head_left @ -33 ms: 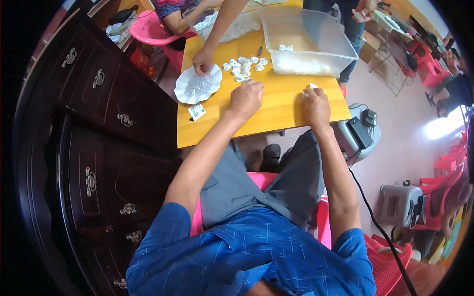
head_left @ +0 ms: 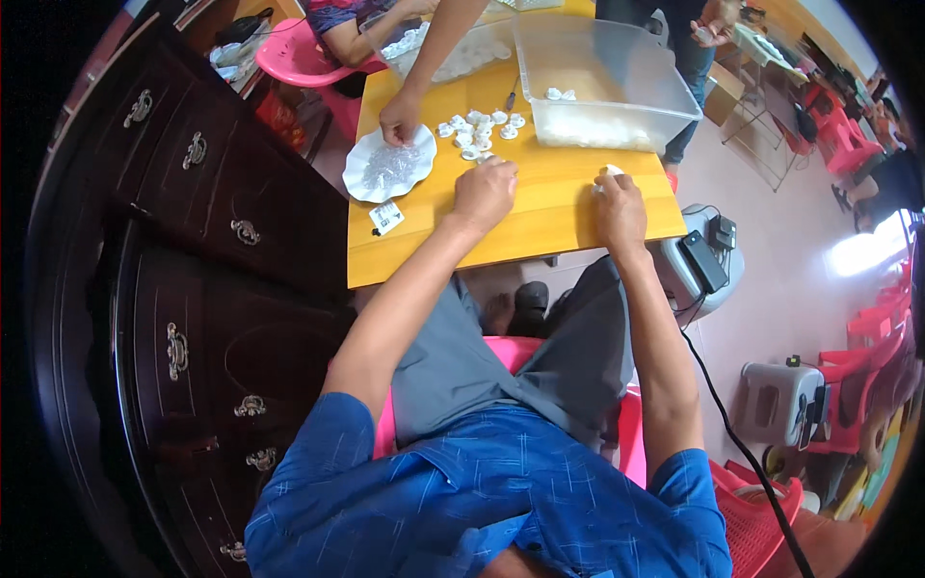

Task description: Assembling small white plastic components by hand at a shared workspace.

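Note:
Over the yellow wooden table, my left hand is closed, fingertips pinched together beside a cluster of small white round pieces. What lies in that pinch is too hidden to make out. Farther right, close to the table's right edge, my right hand is closed around a small white piece that pokes out past the fingers. Left of the cluster stands a white scalloped plate with a heap of clear, thin bits. Another person's hand reaches into the heap from the far side.
A clear plastic bin occupies the far right of the table, and a second bin with white pieces stands far left. A small white printed card lies below the plate. Dark drawers rise on my left; a grey stool stands right.
Both my hands keep their closed grip in nearly the same spots on the table. The other person's hand stays at the plate. The view has shifted only slightly.

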`<state>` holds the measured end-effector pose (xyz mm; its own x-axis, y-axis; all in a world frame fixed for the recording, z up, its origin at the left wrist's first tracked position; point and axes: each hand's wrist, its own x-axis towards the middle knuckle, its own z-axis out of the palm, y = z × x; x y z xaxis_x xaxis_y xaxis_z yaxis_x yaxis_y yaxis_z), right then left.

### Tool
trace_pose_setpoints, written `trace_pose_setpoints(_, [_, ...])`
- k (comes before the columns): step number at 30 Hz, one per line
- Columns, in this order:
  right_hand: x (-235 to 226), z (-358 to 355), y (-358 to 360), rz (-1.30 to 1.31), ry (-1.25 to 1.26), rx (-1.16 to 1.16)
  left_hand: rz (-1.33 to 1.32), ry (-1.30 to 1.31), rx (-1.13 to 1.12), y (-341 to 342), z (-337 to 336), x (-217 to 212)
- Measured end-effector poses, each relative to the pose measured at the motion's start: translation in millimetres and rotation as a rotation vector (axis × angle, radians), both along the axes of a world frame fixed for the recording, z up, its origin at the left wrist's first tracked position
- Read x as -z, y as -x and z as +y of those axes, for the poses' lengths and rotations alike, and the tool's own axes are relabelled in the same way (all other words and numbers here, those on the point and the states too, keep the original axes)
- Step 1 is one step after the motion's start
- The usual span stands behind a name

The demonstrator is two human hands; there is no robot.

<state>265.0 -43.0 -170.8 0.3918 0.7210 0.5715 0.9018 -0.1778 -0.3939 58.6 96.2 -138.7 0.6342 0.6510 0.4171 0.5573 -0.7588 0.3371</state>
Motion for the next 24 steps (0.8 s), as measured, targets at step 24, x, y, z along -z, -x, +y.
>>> trace_pose_setpoints(24, [-40,-63,82,1.227,-0.094,-0.404,-0.398,0.495,0.112,46,-53,7])
